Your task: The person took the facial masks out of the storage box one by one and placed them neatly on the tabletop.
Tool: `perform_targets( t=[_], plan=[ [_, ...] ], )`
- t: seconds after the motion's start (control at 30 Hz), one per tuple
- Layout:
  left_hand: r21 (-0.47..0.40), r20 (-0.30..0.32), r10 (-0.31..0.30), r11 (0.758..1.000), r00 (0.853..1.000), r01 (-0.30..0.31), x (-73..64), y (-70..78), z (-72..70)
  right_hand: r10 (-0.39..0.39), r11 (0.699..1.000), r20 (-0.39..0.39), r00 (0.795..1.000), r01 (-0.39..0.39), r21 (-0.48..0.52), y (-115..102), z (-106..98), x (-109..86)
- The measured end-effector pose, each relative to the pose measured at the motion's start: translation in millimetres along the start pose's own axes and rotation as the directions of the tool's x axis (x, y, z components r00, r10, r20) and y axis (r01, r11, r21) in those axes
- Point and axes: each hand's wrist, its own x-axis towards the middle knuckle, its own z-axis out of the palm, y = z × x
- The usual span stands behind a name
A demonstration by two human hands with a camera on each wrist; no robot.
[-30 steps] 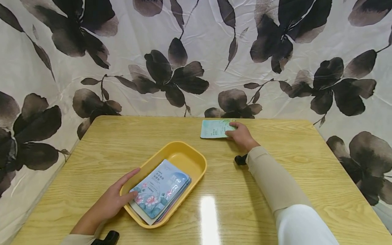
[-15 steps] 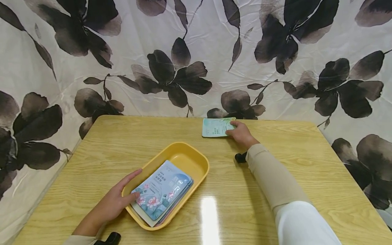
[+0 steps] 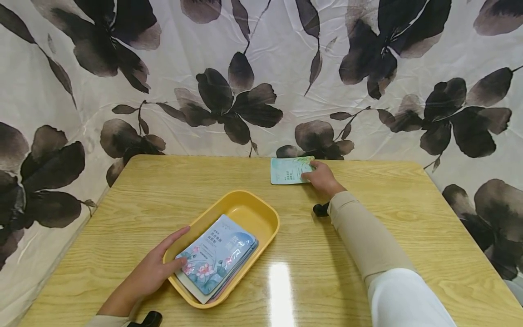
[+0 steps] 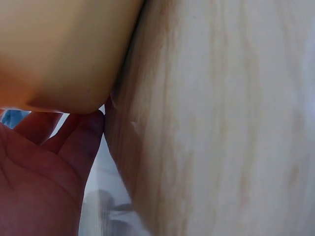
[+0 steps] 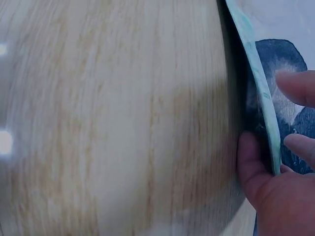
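No words can be read for sure. On the blue packet (image 3: 218, 254) in the yellow tub (image 3: 261, 213), there are rows of small dark signs and some big pale ones that look like Chinese writing. The light green packet (image 3: 288, 171), near the counter's (image 3: 380, 177) far edge, has tiny, blurry dark writing.

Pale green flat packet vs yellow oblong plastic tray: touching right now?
Apart. The head view shows it: a strip of wood-grain tabletop lies between the pale green flat packet and the yellow oblong plastic tray.
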Motion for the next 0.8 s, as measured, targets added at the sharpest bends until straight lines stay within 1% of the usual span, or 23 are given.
perform_targets(
  t=[0.13,0.27,0.43,0.57,0.67,0.8],
  plan=[
    [0.016,-0.003,-0.012,1.000,1.000,0.012,-0.4,0.1,0.7,0.015,1.000,-0.004,1.000,-0.015,-0.022,-1,-2,-0.7],
    [0.022,-0.006,-0.020,1.000,1.000,0.020,-0.6,0.7,1.1,0.013,1.000,-0.004,1.000,-0.013,-0.012,0,-4,-2.0],
    [0.015,-0.008,0.000,1.000,1.000,0.000,-1.9,0.0,1.9,0.020,1.000,0.005,1.000,-0.020,0.008,3,-7,-5.3],
    [0.014,-0.008,0.016,1.000,1.000,-0.016,-2.5,-1.5,2.1,0.010,1.000,0.010,1.000,-0.010,0.017,3,-9,-10.1],
    [0.023,-0.005,0.015,1.000,1.000,-0.015,-1.8,-2.6,1.1,-0.004,0.999,0.011,1.000,0.004,0.054,1,-10,-14.5],
    [0.020,0.006,-0.010,1.000,1.000,0.010,-0.3,-2.7,-0.9,-0.039,0.988,0.017,0.999,0.036,0.153,-7,-11,-20.2]
  ],
)
